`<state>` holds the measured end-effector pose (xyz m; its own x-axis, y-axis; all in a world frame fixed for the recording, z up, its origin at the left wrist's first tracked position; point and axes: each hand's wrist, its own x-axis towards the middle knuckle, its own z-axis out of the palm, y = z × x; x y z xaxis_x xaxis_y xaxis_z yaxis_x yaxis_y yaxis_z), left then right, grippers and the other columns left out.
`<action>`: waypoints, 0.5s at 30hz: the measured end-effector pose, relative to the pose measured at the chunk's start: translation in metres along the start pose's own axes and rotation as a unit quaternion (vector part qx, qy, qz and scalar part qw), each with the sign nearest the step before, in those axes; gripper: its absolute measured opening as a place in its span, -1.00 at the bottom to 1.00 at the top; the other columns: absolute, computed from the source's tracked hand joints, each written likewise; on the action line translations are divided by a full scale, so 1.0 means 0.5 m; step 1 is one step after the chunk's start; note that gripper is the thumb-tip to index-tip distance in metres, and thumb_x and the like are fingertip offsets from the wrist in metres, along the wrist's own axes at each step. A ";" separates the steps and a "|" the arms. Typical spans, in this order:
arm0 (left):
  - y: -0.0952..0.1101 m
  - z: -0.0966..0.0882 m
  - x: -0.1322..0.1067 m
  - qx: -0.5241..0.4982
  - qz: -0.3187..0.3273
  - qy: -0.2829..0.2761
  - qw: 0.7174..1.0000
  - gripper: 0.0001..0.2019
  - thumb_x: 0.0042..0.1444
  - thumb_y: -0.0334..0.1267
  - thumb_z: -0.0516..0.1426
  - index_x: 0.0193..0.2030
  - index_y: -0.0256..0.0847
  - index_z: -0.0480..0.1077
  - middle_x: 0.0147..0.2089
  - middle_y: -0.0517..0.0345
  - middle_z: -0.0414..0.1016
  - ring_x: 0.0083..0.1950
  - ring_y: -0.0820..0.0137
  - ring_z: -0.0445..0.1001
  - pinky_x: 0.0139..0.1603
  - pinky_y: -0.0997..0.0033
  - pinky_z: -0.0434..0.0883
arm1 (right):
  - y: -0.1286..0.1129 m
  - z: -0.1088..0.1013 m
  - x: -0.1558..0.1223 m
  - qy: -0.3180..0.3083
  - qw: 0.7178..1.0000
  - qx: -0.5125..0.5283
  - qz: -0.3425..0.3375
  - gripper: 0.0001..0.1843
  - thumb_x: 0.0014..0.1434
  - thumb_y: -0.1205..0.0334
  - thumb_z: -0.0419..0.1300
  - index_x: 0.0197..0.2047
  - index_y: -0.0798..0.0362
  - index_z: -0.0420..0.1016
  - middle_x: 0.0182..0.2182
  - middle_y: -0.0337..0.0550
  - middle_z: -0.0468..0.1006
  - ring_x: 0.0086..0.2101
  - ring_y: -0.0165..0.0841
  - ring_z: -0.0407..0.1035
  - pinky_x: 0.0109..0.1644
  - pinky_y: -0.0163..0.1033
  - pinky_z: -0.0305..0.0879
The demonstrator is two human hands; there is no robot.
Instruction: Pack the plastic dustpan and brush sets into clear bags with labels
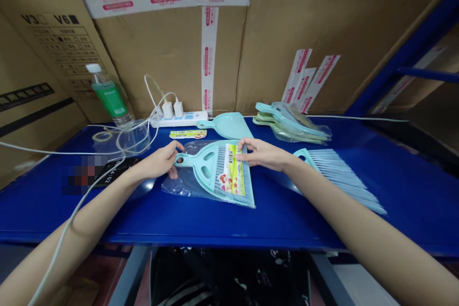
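A light-blue dustpan and brush set (206, 168) lies in a clear plastic bag in front of me, with a yellow-green printed card (234, 169) over the bristles. My left hand (161, 161) is closed around the handle end through the bag. My right hand (263, 154) pinches the set at its upper right edge, fingers and thumb over the card. Behind it rests a loose light-blue dustpan (231, 125), handle to the left. Beside my right forearm lies a loose brush (340, 169) with pale blue bristles, its handle partly hidden.
Several bagged sets (290, 122) are stacked at the back right of the blue table (179, 224). Another card (188, 134) lies near a power strip (193, 117) with plugs. A green-labelled bottle (110, 98), loose white cable (71, 220) and phone (114, 172) are at left. Cardboard boxes (161, 38) stand behind.
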<state>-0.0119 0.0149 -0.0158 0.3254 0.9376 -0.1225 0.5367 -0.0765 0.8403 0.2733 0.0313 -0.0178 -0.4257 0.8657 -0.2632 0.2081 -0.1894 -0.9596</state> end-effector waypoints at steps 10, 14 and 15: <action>0.001 -0.009 0.001 0.019 -0.026 0.023 0.999 -0.90 0.18 -0.37 -0.07 -0.16 -0.19 0.14 -0.58 0.37 0.33 -0.67 0.45 0.45 -0.65 0.53 0.38 | 0.002 -0.010 0.006 -0.008 0.997 0.074 0.033 -0.73 0.13 0.59 0.00 -0.34 -0.02 0.12 -0.46 -0.35 0.38 -0.35 -0.46 0.45 -0.20 -0.27 0.44; 0.005 -0.012 -0.001 0.050 -0.035 0.027 0.998 -0.88 0.18 -0.40 -0.09 -0.14 -0.20 0.14 -0.61 0.36 0.33 -0.66 0.45 0.45 -0.64 0.55 0.38 | 0.012 -0.019 0.009 -0.049 0.996 0.068 0.003 -0.69 0.04 0.59 0.11 -0.30 -0.01 0.14 -0.41 -0.34 0.40 -0.33 -0.46 0.45 -0.16 -0.23 0.46; 0.007 -0.013 -0.001 0.061 -0.040 0.028 0.997 -0.87 0.18 -0.40 -0.10 -0.13 -0.21 0.14 -0.63 0.35 0.33 -0.66 0.44 0.45 -0.63 0.54 0.38 | 0.014 -0.021 0.009 -0.057 0.996 0.067 -0.003 -0.68 0.02 0.58 0.12 -0.30 -0.01 0.14 -0.40 -0.34 0.40 -0.34 -0.47 0.45 -0.15 -0.23 0.46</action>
<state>-0.0151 0.0162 -0.0094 0.2355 0.9595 -0.1544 0.6511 -0.0378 0.7580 0.2823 0.0387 -0.0243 -0.5247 0.8105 -0.2602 0.0892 -0.2516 -0.9637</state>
